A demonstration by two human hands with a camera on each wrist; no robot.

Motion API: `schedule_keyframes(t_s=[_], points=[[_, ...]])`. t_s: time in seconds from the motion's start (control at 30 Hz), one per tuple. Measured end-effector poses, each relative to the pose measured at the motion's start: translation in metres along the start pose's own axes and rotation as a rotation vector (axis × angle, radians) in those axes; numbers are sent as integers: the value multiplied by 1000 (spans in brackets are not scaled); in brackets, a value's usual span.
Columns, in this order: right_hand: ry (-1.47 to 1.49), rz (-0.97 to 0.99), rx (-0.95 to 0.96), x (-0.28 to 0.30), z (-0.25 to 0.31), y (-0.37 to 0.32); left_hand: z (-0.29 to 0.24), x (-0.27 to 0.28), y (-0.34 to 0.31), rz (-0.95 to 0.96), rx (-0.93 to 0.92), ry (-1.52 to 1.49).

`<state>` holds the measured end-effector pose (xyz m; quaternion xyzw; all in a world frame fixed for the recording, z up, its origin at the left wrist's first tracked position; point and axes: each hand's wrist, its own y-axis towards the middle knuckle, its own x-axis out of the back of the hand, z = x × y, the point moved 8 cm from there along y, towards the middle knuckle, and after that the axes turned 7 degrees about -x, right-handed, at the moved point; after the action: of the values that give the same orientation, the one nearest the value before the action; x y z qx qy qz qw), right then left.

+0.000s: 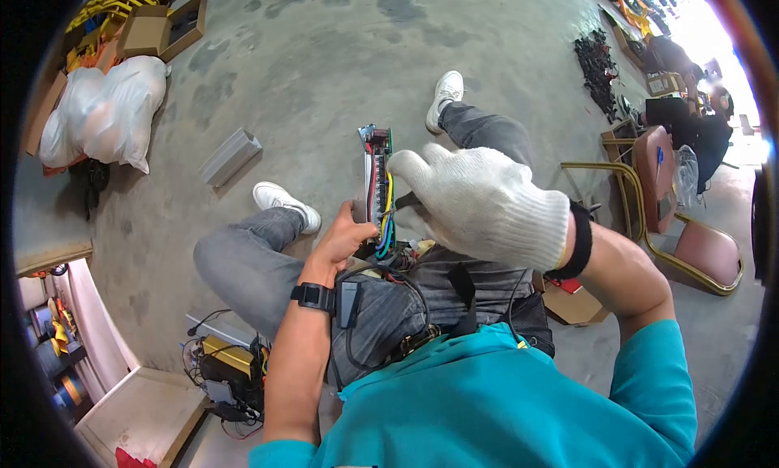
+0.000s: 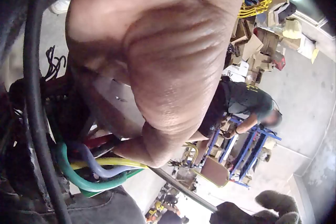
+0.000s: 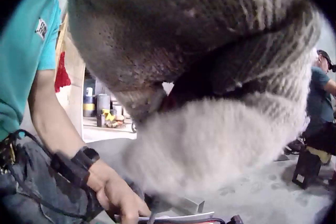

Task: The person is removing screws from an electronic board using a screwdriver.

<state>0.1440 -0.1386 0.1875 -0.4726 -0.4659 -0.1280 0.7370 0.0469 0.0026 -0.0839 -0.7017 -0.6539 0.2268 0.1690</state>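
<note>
A long, narrow electronic assembly (image 1: 378, 172), with a circuit board on one side and red, yellow, blue and green wires, stands over the lap. The bare left hand (image 1: 345, 239) grips its lower end, thumb across the front near the wires. In the left wrist view the fingers of the left hand (image 2: 163, 77) lie beside the green wire (image 2: 84, 183) and yellow wire (image 2: 118, 162). The right hand (image 1: 479, 200), in a white glove with a dark palm, is curled just right of the assembly. A thin grey rod (image 2: 184, 188) runs from the wires to the glove; its held end is hidden.
A pale metal housing (image 1: 230, 157) and white bags (image 1: 105, 111) lie on the floor to the left. Electronics with cables (image 1: 227, 367) sit by the left knee. Chairs (image 1: 706, 253) stand at the right. Another person (image 2: 247, 103) is in the background.
</note>
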Motion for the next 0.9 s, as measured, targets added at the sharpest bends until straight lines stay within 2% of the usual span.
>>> schedule_keyframes(t_s=[0.07,0.1,0.17,0.2,0.27,0.4,0.47,0.5,0.57,0.6,0.67,0.7,0.77,0.8,0.87,0.9], points=[[71,-325,359,10,13,-9,-3,0,-4,-11,12,1],[71,-323,360,9,12,-7,-15,-2,-10,-17,18,21],[32,-365,490,10,20,-11,-15,-2,-10,-23,24,39],[31,-365,490,14,24,-11,-10,-3,-6,-18,9,14],[28,-60,67,4,8,4,-1,-1,-2,-13,-7,-8],[38,-154,92,2,-4,-1,-7,-3,-3,-27,-43,-44],[116,-509,522,16,12,-15,-10,-4,-5,-32,-35,-60],[116,-506,524,18,15,-17,-11,-4,-6,-36,-28,-37],[46,-198,277,6,9,-3,-13,-4,-7,-42,-22,-13],[47,-199,277,12,16,-2,-13,-4,-7,-43,-23,-41],[10,45,-69,2,1,10,-13,-6,-6,-33,-26,-62],[9,41,-71,0,-4,7,-13,-5,-5,-44,-36,-64],[100,-274,236,15,8,-6,-9,-2,-6,-62,-37,-67],[101,-272,238,10,4,-3,-9,-2,-5,-53,-30,-45],[78,-526,560,19,15,-14,-10,-4,-5,-46,-26,-27],[77,-525,561,22,19,-16,-14,-6,-7,-43,-22,-46]])
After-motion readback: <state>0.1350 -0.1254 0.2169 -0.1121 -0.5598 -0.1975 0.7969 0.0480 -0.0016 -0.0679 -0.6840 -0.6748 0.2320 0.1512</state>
